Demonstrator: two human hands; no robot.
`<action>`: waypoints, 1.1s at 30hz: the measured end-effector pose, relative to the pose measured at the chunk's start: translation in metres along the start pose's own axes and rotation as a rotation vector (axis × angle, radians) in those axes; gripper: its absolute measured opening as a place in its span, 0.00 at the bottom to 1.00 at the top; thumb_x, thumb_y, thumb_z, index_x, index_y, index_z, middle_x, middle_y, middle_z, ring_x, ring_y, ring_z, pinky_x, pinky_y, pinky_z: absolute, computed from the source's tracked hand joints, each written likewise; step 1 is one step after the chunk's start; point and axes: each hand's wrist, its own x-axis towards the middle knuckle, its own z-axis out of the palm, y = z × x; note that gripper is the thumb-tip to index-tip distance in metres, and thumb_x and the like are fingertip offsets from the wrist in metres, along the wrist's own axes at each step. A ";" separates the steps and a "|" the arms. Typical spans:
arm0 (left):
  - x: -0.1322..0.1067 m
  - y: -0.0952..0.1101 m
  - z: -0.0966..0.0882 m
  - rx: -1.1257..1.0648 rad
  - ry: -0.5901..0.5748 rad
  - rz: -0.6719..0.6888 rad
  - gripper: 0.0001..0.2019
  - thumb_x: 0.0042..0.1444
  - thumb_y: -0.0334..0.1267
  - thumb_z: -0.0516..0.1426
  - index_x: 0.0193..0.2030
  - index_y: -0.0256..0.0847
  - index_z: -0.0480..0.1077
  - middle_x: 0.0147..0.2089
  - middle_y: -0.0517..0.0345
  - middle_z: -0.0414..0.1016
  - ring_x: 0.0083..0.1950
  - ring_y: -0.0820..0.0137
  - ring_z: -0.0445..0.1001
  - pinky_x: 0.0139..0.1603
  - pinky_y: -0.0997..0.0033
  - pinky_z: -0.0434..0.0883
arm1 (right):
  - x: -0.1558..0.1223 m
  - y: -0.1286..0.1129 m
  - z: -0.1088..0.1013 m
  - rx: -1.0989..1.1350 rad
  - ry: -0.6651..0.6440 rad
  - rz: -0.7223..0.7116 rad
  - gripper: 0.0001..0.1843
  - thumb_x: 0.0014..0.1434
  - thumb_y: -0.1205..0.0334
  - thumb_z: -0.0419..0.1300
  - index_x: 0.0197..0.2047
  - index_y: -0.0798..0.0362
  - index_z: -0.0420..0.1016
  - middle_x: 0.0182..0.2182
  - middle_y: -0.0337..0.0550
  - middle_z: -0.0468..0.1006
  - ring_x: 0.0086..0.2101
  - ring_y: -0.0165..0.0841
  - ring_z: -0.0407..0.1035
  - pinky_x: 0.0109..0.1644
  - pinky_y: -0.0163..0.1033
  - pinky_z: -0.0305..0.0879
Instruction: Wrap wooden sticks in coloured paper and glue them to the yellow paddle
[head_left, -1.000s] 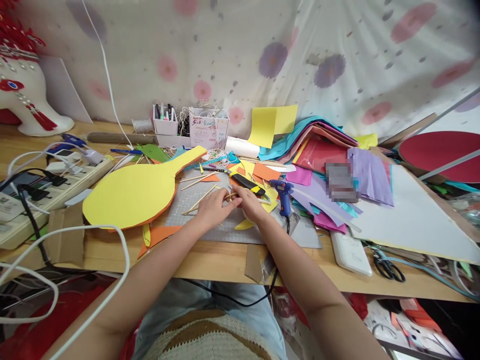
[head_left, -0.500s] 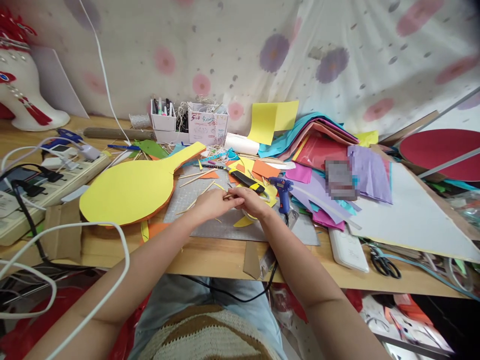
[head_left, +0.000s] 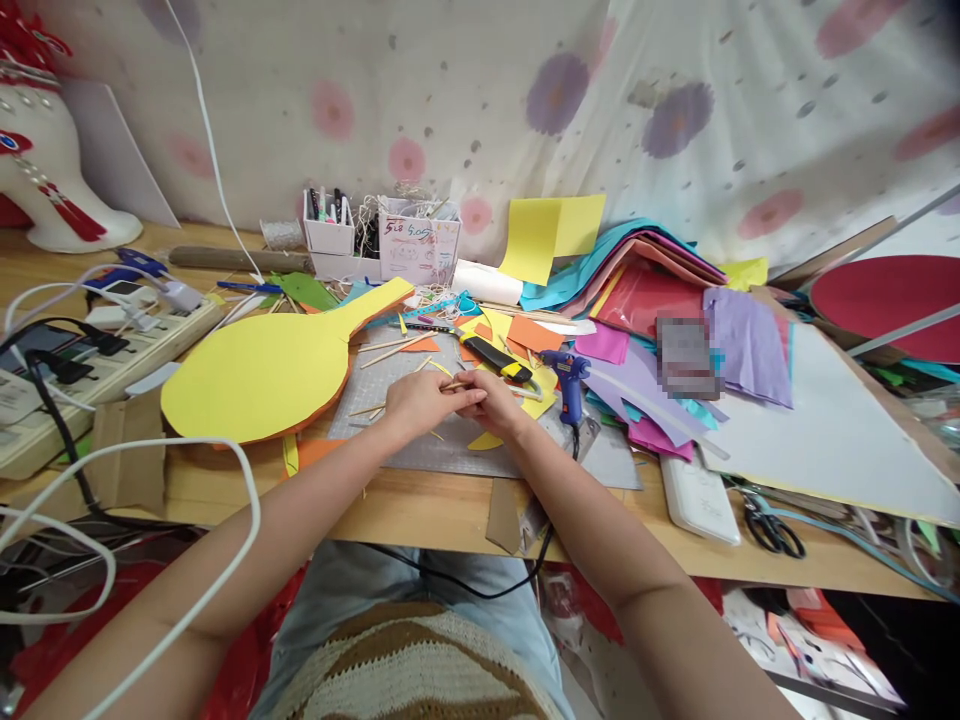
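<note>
My left hand [head_left: 416,402] and my right hand [head_left: 493,400] meet over a grey cutting mat [head_left: 420,440] at the desk's middle. Both pinch a thin wooden stick [head_left: 453,386] between their fingertips. More thin sticks [head_left: 390,352] lie loose on the mat. A large yellow paddle-shaped paper cutout [head_left: 270,365] lies just left of my left hand. A yellow-and-black utility knife [head_left: 501,359] and a blue glue gun [head_left: 568,378] rest right behind my right hand.
A heap of coloured paper sheets [head_left: 660,300] fills the right side, beside a white board [head_left: 825,430]. Scissors [head_left: 772,525] lie at the front right edge. A power strip [head_left: 90,375] with cables sits left. Pen boxes [head_left: 375,245] stand at the back.
Both hands stayed together over the mat, shifting slightly while turning the stick between the fingers. The camera view drifted a little.
</note>
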 end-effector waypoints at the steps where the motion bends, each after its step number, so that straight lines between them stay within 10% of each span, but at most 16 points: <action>1: 0.000 0.000 -0.001 0.022 -0.002 0.012 0.26 0.46 0.64 0.46 0.23 0.43 0.68 0.25 0.59 0.72 0.28 0.69 0.69 0.25 0.73 0.54 | 0.000 0.000 0.000 -0.011 -0.003 -0.001 0.12 0.47 0.58 0.50 0.17 0.54 0.56 0.12 0.29 0.50 0.15 0.20 0.39 0.18 0.31 0.34; 8: -0.003 0.000 -0.011 0.153 -0.004 0.105 0.23 0.50 0.60 0.46 0.29 0.43 0.68 0.30 0.56 0.75 0.33 0.66 0.71 0.31 0.71 0.60 | -0.009 -0.010 -0.003 -0.281 0.046 -0.073 0.18 0.51 0.50 0.53 0.20 0.54 0.60 0.15 0.33 0.58 0.17 0.22 0.50 0.20 0.31 0.42; 20: 0.005 -0.013 -0.008 0.294 0.082 0.286 0.15 0.60 0.42 0.41 0.42 0.39 0.65 0.38 0.50 0.74 0.36 0.64 0.72 0.34 0.68 0.62 | -0.018 -0.021 -0.003 -1.362 0.268 -0.395 0.15 0.60 0.54 0.46 0.30 0.53 0.66 0.31 0.40 0.70 0.33 0.29 0.62 0.35 0.32 0.52; 33: 0.007 -0.025 -0.013 0.415 0.189 0.315 0.23 0.60 0.48 0.39 0.36 0.37 0.70 0.37 0.46 0.74 0.40 0.61 0.71 0.37 0.65 0.60 | -0.014 -0.019 -0.002 -1.596 0.245 -0.469 0.16 0.64 0.57 0.42 0.43 0.52 0.68 0.38 0.45 0.73 0.40 0.32 0.65 0.36 0.34 0.52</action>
